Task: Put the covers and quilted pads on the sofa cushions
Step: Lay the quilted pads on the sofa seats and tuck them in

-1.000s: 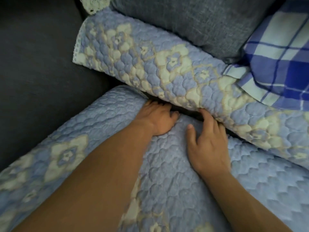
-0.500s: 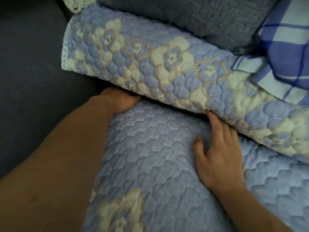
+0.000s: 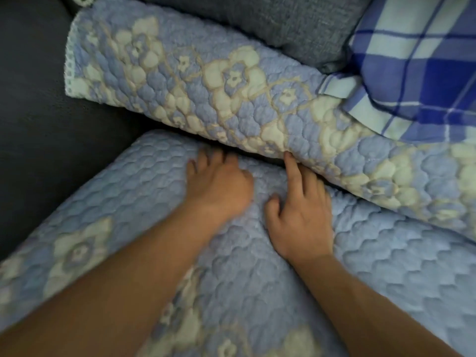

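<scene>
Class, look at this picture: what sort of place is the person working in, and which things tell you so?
Most likely a home sitting room, on a sofa. A dark sofa arm, a grey back cushion and blue floral quilted pads over the cushions show it; a checked blanket lies alongside.

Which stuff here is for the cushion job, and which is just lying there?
For the job:
flat blue quilted seat pad
blue floral quilted back pad
left hand
right hand

Just lying there:
blue-and-white checked cloth
grey fabric cushion
</scene>
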